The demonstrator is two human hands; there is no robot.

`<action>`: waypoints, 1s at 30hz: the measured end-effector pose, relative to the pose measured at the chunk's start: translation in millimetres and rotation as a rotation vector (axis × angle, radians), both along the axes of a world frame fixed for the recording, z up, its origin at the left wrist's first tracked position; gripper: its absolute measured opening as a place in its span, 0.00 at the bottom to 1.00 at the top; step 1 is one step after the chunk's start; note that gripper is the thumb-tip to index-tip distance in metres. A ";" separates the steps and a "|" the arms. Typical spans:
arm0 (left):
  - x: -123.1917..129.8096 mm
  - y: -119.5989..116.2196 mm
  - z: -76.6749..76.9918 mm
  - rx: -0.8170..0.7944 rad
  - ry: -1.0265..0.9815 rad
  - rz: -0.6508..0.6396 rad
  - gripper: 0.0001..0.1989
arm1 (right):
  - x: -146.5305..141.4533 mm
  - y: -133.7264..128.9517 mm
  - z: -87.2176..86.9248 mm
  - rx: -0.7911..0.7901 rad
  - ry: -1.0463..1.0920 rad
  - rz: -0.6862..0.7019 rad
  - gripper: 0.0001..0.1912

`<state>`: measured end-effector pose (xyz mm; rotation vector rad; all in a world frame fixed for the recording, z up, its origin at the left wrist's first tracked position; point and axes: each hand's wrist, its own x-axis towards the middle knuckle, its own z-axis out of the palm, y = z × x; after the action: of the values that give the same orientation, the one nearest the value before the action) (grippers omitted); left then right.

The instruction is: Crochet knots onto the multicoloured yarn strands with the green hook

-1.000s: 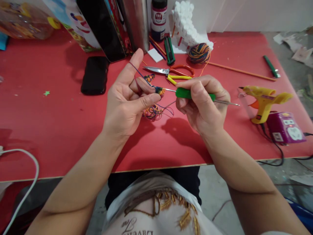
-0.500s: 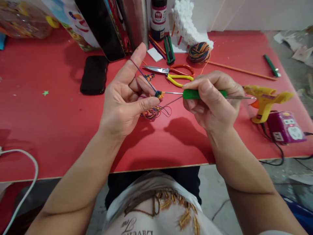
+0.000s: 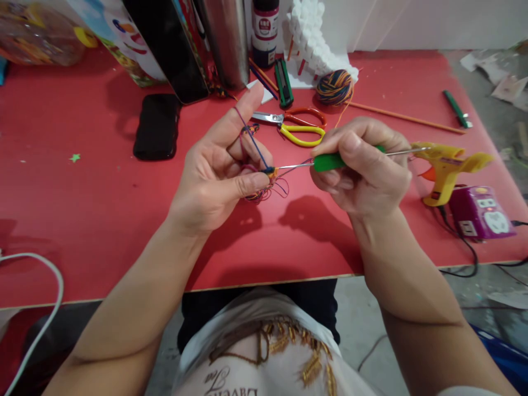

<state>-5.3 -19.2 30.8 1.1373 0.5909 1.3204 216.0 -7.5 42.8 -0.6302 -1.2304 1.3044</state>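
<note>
Centre frame, the left hand (image 3: 212, 181), forefinger raised, pinches a small multicoloured yarn piece (image 3: 271, 171), while the right hand (image 3: 369, 168) grips a green-handled metal hook (image 3: 328, 161) pointing left at it.

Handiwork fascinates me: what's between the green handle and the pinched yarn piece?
The head view shows a thin metal shaft, with a yarn strand close by.

You held the green-handled metal hook (image 3: 329, 161) at a slight slant, its left end reaching the small, multicolored crocheted piece (image 3: 270, 172), partly covered. Your dark blue yarn strand (image 3: 258, 147) ran taut from that piece, angling up leftward.
</note>
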 end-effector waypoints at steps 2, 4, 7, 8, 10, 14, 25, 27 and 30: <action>0.4 -0.5 0.5 -0.015 0.013 -0.012 0.35 | 0.2 0.1 0.0 -0.018 0.013 0.021 0.09; 0.7 -1.0 1.2 -0.007 -0.015 -0.045 0.34 | -0.3 0.1 -0.1 -0.025 0.024 0.032 0.08; 1.1 -1.7 2.7 -0.049 -0.036 -0.033 0.34 | -1.0 0.8 -1.2 -0.002 0.038 0.007 0.09; 1.1 -1.9 3.1 -0.062 -0.031 -0.015 0.35 | -0.9 1.3 -1.9 0.008 0.039 0.000 0.09; 0.8 -2.2 3.3 -0.078 -0.006 0.015 0.35 | -0.1 2.8 -4.0 0.017 0.020 -0.022 0.08; -0.7 -1.2 0.6 -0.082 0.015 0.010 0.37 | 2.1 5.1 -6.6 0.037 -0.070 -0.085 0.10; 2.7 0.7 -1.4 -0.114 0.012 -0.057 0.35 | 3.0 2.1 2.8 -0.035 -0.062 0.026 0.14; 3.3 1.2 -2.8 -0.134 0.030 -0.057 0.36 | 2.0 4.7 0.0 -0.050 -0.049 0.060 0.15; 5.7 0.8 -4.2 -0.105 -0.018 -0.048 0.35 | -3.0 9.2 -8.5 -0.114 -0.016 0.101 0.18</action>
<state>0.5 -18.4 26.7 1.0470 0.6094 1.2429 213.0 1.7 34.4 -0.6679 -1.2201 1.4643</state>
